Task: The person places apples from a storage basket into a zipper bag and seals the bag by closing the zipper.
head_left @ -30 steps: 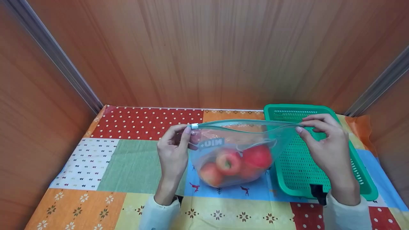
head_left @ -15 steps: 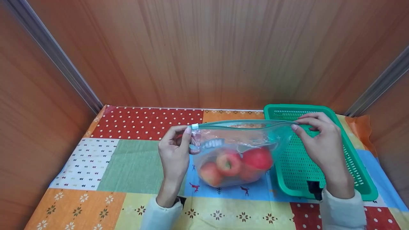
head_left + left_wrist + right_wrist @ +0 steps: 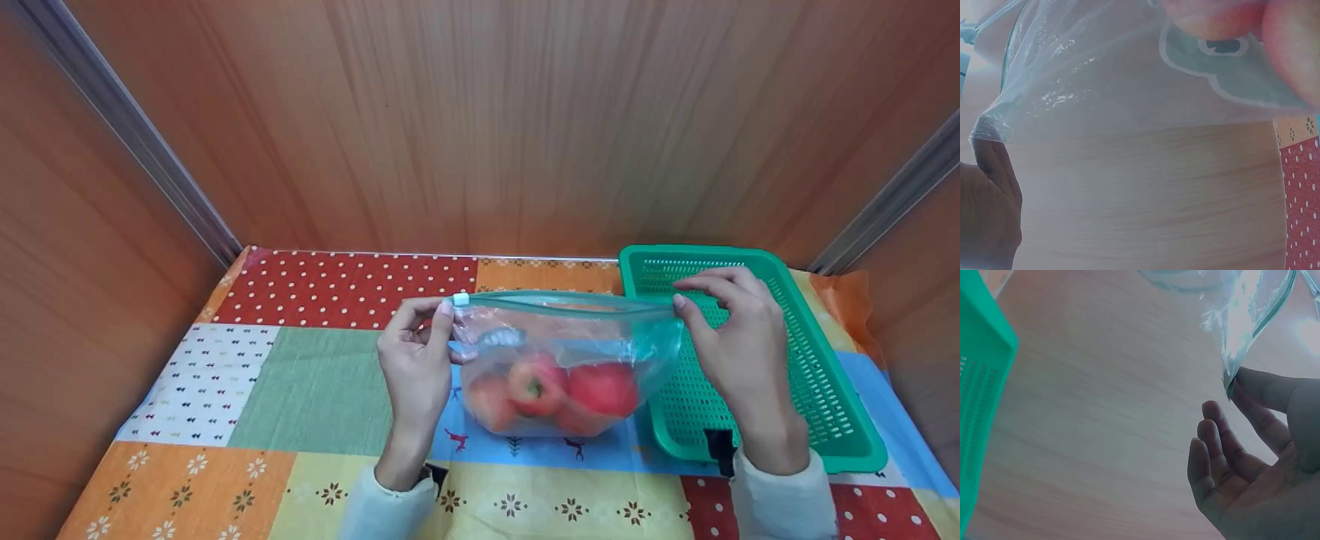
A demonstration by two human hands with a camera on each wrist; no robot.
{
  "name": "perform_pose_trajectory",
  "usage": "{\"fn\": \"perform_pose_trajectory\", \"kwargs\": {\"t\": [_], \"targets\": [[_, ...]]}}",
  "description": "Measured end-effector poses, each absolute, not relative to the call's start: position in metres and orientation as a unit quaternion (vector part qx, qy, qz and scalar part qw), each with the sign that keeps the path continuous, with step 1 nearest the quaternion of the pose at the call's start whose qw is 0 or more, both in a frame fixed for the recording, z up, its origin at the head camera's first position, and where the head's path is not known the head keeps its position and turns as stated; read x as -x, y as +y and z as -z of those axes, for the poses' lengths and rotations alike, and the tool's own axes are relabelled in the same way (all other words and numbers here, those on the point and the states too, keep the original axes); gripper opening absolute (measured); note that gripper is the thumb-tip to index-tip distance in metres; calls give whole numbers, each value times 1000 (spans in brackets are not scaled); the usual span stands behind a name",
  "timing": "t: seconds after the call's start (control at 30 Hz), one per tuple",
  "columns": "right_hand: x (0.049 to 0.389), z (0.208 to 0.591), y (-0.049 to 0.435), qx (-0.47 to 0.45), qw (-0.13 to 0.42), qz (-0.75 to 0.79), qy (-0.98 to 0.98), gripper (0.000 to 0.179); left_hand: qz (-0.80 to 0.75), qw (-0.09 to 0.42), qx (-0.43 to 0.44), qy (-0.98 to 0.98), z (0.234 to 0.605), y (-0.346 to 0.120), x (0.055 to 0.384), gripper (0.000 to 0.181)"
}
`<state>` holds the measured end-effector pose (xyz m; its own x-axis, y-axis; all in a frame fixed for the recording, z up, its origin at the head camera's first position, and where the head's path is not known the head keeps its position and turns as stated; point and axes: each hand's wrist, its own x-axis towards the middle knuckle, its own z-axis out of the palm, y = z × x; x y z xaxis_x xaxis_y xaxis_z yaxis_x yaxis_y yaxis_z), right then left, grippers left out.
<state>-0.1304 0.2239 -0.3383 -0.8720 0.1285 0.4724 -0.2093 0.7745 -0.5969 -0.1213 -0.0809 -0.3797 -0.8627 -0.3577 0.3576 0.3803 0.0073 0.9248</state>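
Note:
A clear zip bag [image 3: 555, 330] with a green zip strip and several red-and-yellow apples [image 3: 536, 384] in it is stretched between both hands. My left hand [image 3: 420, 360] pinches the bag's left top corner, right by the white slider [image 3: 460, 299]. At the opposite top corner my right hand [image 3: 739, 337] pinches the plastic between thumb and index finger; its other fingers stand apart from the bag in the right wrist view. The mouth shows a narrow gap between its two strips. In the left wrist view the apples press against the printed side of the bag.
A green perforated plastic basket [image 3: 832, 405] stands on the right, partly behind my right hand. A patchwork cloth [image 3: 315, 390] covers the table. Wooden panels [image 3: 480, 127] rise at the back and both sides.
My right hand has moved left, and the bag's right corner came with it, so the top is less stretched. My left hand has shifted slightly right.

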Motion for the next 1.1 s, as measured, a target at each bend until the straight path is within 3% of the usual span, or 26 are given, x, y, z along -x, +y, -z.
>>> {"fn": "perform_pose_trajectory", "kwargs": {"t": [0.43, 0.77, 1.1], "targets": [[109, 327, 206, -42, 258, -307, -915, 27, 716, 234, -18, -657, 379, -76, 121, 13], [86, 300, 217, -68, 219, -291, -929, 38, 718, 235, -20, -655, 377, -71, 122, 13], [55, 294, 178, -129, 254, -270, -920, 51, 723, 242, -15, -647, 376, -64, 122, 13]]}}
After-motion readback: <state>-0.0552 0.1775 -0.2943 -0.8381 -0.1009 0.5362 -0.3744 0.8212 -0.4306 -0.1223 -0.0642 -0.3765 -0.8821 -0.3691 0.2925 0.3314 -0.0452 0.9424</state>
